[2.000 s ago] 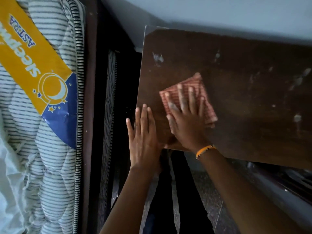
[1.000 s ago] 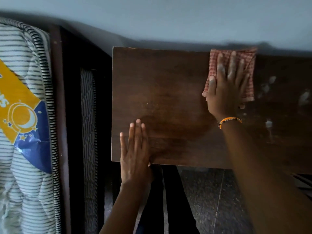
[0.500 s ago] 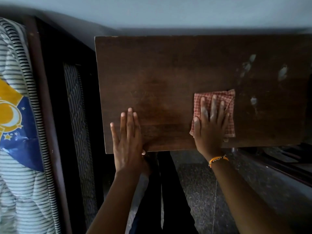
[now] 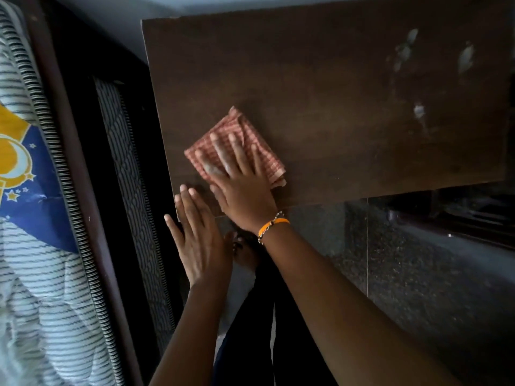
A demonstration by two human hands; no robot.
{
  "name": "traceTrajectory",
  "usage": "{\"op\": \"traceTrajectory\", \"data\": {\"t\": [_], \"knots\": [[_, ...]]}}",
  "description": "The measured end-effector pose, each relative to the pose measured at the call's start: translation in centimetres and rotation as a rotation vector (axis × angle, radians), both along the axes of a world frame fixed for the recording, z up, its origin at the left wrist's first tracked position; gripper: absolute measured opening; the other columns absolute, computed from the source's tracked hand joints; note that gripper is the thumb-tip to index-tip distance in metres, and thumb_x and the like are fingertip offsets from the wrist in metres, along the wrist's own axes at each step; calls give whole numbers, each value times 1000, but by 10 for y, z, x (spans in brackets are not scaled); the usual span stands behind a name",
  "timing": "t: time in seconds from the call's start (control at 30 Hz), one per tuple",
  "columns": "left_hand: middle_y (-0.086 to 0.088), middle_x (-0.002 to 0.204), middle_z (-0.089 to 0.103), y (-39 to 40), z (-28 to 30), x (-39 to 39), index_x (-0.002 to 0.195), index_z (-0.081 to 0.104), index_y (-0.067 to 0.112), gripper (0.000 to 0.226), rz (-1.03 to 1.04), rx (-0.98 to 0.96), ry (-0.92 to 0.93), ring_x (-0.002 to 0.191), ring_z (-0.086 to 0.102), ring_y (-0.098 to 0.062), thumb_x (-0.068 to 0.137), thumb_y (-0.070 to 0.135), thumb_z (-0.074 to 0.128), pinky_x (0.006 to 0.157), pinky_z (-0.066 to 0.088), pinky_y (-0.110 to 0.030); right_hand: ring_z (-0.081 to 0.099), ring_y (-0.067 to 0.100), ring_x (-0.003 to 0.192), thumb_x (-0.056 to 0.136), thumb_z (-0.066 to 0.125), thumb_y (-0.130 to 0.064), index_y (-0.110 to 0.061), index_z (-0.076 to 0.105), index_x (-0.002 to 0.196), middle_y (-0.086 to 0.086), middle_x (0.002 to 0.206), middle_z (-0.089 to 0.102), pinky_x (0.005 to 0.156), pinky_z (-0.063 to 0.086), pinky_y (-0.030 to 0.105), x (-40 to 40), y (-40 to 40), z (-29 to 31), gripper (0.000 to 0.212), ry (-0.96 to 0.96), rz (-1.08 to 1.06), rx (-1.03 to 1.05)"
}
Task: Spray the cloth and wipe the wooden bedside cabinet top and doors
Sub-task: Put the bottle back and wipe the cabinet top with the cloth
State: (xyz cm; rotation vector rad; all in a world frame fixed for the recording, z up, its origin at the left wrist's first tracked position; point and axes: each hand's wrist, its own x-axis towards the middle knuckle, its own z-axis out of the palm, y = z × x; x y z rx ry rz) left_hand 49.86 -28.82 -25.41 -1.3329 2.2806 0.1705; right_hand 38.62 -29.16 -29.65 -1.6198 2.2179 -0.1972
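Red-checked cloth [image 4: 237, 147] lies folded under the right hand [image 4: 240, 181], whose spread, flat fingers press it onto the cabinet top [image 4: 320, 87] to wipe. The left hand [image 4: 199, 232], open and holding nothing, rests just beside it at the near corner, probably bracing. Pale smudges [image 4: 418, 111] remain far right of the hands.

Both hands [image 4: 223, 207] flat (fingers spread).

The right hand [image 4: 239, 185] lies flat, fingers [image 4: 220, 151] spread, on the red checked cloth [image 4: 264, 160] at the cabinet top's [image 4: 320, 93] lower-left area. The left hand [image 4: 199, 235] rests flat at the near-left corner. White smudges [image 4: 418, 111] mark the frame's upper right.
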Motion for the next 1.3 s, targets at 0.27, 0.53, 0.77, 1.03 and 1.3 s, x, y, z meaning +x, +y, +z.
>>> {"op": "traceTrajectory", "data": {"t": [0.27, 0.53, 0.77, 1.03, 1.3], "knots": [[-21, 148, 31, 33, 7, -3, 140, 27, -5, 79, -347, 6, 81, 137, 29, -33, 76, 18, 66, 112, 13, -50, 21, 22, 143, 94, 37, -43, -38, 32, 141, -3, 155, 26, 112, 16, 42, -50, 100, -1, 47, 129, 27, 16], [-19, 134, 49, 56, 5, -27, 140, 34, -1, 81, -426, 65, 114, 126, 46, -32, 71, 19, 73, 109, 28, -47, 13, 34, 143, 89, 35, -37, -31, 28, 144, 6, 157, 15, 113, 17, 54, -130, 168, -1, 55, 118, -514, 150], [-21, 140, 43, 59, 1, -26, 142, 26, -3, 100, -479, 74, 61, 131, 40, -32, 63, 25, 79, 112, 20, -47, 4, 36, 145, 92, 30, -34, -25, 20, 147, 11, 158, 8, 113, 7, 61, -99, 157, 5, 56, 81, -938, 174], [-19, 131, 53, 60, -6, -26, 134, 41, -4, 89, -417, 67, 165, 123, 50, -33, 58, 24, 80, 99, 41, -51, 11, 40, 143, 90, 34, -26, -13, 29, 144, 19, 155, 16, 116, 6, 51, -21, 109, 8, 55, -54, -505, 3], [-19, 133, 49, 76, 7, -48, 137, 37, -3, 85, -346, 14, 77, 127, 45, -34, 64, 19, 74, 106, 29, -55, 12, 23, 146, 92, 38, -41, -27, 16, 148, 3, 158, 14, 116, 7, 47, -61, 135, 1, 62, 121, -140, 65]]}}
